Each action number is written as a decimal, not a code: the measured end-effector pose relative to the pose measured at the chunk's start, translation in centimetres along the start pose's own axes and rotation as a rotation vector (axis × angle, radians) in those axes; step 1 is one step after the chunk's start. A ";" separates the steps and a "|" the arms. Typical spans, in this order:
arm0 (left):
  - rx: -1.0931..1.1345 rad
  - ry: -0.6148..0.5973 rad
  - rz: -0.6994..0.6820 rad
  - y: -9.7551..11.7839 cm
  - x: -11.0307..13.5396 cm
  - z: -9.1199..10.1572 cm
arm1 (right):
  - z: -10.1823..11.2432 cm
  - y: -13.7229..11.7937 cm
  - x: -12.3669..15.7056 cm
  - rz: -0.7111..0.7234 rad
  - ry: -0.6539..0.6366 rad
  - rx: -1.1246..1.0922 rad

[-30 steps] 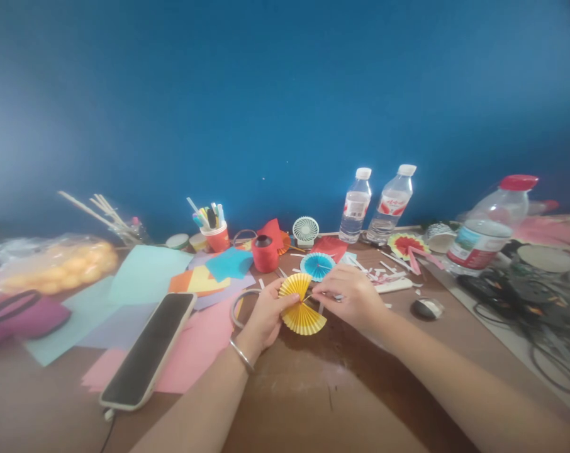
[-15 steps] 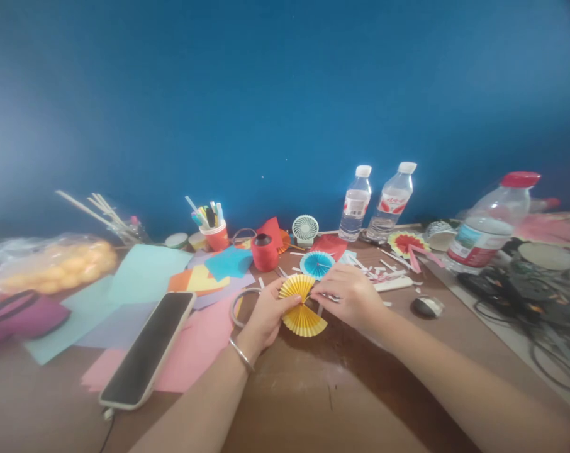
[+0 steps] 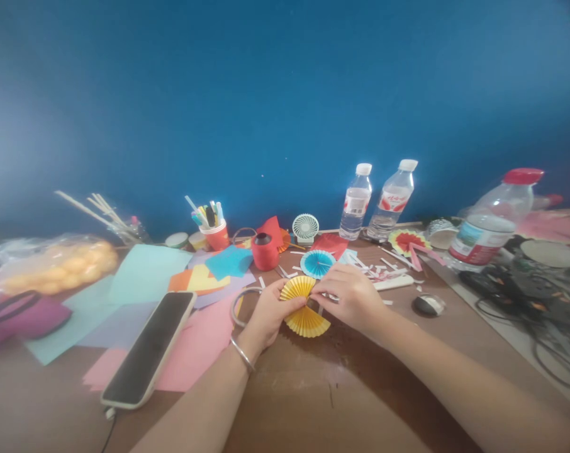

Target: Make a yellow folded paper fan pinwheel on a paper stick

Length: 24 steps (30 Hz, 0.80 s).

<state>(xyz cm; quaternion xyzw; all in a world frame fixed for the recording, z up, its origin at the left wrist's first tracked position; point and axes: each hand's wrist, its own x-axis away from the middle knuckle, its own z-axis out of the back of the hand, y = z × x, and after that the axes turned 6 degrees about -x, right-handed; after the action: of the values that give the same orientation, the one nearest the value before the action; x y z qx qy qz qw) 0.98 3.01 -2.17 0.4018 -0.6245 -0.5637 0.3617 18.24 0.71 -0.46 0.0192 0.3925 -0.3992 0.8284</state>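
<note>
A pleated yellow paper fan (image 3: 308,321) is held above the brown table, spread into an upper and a lower half. My left hand (image 3: 267,314) grips it from the left, thumb lying across its middle. On the other side, the fingertips of my right hand (image 3: 348,296) are pinched together at the fan's right edge near its centre. Whether a small piece is between those right fingertips is hidden. Just behind the hands lies a blue pleated paper fan (image 3: 317,264). A roll of tape (image 3: 241,308) rests beside my left hand.
A phone (image 3: 148,352) lies on coloured paper sheets (image 3: 195,349) at left. Behind stand a red cup of pens (image 3: 216,237), a red spool (image 3: 265,251), a small white fan (image 3: 306,229) and water bottles (image 3: 355,204). Paper scraps, a mouse (image 3: 429,306) and cables (image 3: 521,314) are on the right.
The yellow fan's lower half has shifted slightly to the right, with a wider gap beside my left thumb. Both hands stay nearly in place.
</note>
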 end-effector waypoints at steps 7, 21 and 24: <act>-0.030 -0.022 -0.020 -0.6 -0.1 0.3 | 0.0 -0.1 0.1 -0.022 -0.003 -0.001; -0.038 -0.042 0.001 0.0 0.1 0.0 | -0.3 -0.3 0.2 -0.048 0.015 -0.046; -0.010 -0.043 0.013 0.1 0.1 0.0 | -0.5 -0.4 0.4 -0.059 0.039 -0.077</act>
<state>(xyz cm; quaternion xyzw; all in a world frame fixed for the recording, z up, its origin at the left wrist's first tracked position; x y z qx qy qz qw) 0.95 2.90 -2.05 0.3839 -0.6319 -0.5728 0.3538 17.75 0.35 -0.96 -0.0166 0.4242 -0.4076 0.8085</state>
